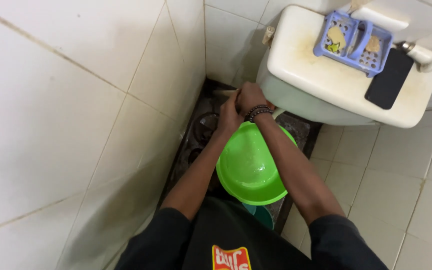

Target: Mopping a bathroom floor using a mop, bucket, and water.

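Two hands at frame centre, close together above a bright green plastic basin. Left hand curled shut around a pale stick-like handle, only its tip showing past the knuckles toward the upper left. Right hand closed just beside it, seemingly on the same handle, though what lies inside that grip cannot be told; dark beaded bracelet at the wrist. Judged best done with a firm two-handed grip, elbows steady, keeping clear of the basin rim directly beneath the forearms. Basin below centre, empty but wet, resting over a dark, grimy recessed floor strip. White tiled wall filling the left. Upper right: stained white cistern lid carrying a blue soap tray and a black phone. Pale floor tiles lower right. Black shirt at bottom centre.
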